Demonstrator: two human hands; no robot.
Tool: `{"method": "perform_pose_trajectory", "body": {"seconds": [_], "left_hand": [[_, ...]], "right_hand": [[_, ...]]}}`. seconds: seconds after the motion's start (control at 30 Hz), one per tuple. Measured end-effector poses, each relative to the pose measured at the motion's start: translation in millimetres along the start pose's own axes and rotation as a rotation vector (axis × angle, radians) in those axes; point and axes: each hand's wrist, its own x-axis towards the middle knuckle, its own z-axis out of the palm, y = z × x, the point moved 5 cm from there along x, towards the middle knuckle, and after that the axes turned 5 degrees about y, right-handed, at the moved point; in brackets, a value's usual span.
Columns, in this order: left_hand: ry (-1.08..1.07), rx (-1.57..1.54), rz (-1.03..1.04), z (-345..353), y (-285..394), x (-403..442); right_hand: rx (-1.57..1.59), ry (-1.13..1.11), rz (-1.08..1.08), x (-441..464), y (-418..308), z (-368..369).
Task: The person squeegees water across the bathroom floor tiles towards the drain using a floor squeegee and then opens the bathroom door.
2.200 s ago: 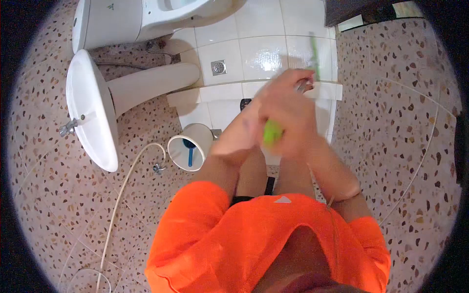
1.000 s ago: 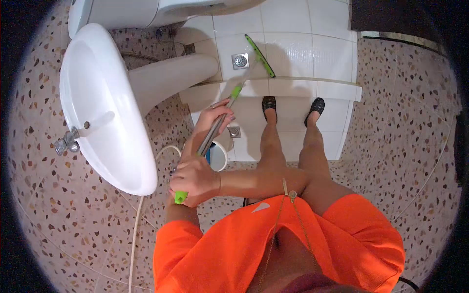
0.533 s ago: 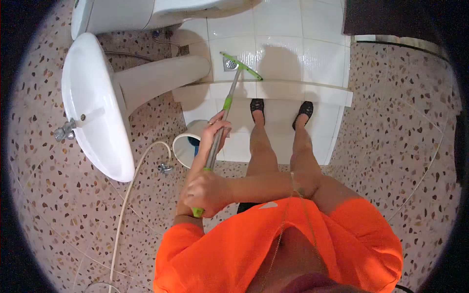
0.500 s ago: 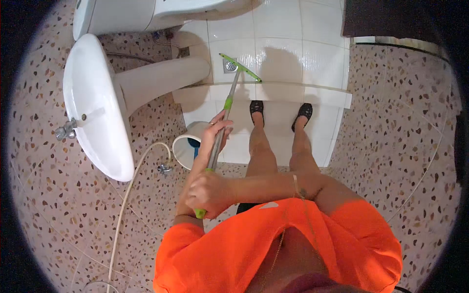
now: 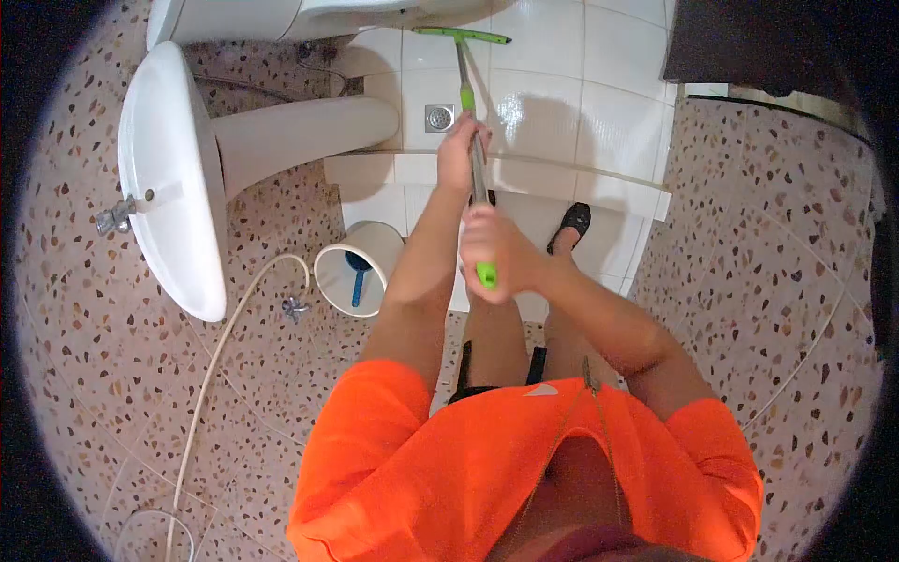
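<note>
Squeegee (image 5: 479, 178) in both fists, you had your right hand (image 5: 498, 251) closed around its near end, by the green tip (image 5: 486, 274), and your left hand (image 5: 459, 150) wrapped around the pole farther along. Your left arm (image 5: 412, 272) stretched forward nearly straight; your right arm (image 5: 609, 318) angled inward, and the green blade (image 5: 492, 37) spanned white tiles (image 5: 534, 112) beyond the drain (image 5: 439, 118).

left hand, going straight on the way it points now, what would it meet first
Probably the bright green, plastic-looking collar on the slim grey metal pole, just ahead of the left hand; the long green squeegee head lies farther along. Depth is unclear from this single view.
</note>
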Motion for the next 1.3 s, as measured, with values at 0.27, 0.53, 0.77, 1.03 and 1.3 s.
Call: {"method": "perform_pose_trajectory", "body": {"seconds": [0.27, 0.53, 0.77, 1.03, 1.3], "left_hand": [[0.069, 0.595, 0.393, -20, -27, -82], [0.069, 1.073, 0.497, -7, -25, -118], [-0.055, 1.018, 0.439, -14, -44, -128], [-0.084, 0.974, 0.653, -10, 28, -103], [-0.016, 0.810, 0.685, -84, 78, 120]], "right_hand": [[0.209, -0.064, 0.038, -51, -49, 11], [0.217, -0.132, 0.034, -63, -73, 1], [0.326, -0.131, 0.103, -67, -88, -3], [0.064, -0.208, 0.021, 6, -88, -28], [-0.075, 0.021, 0.064, 88, 70, 17]]}}
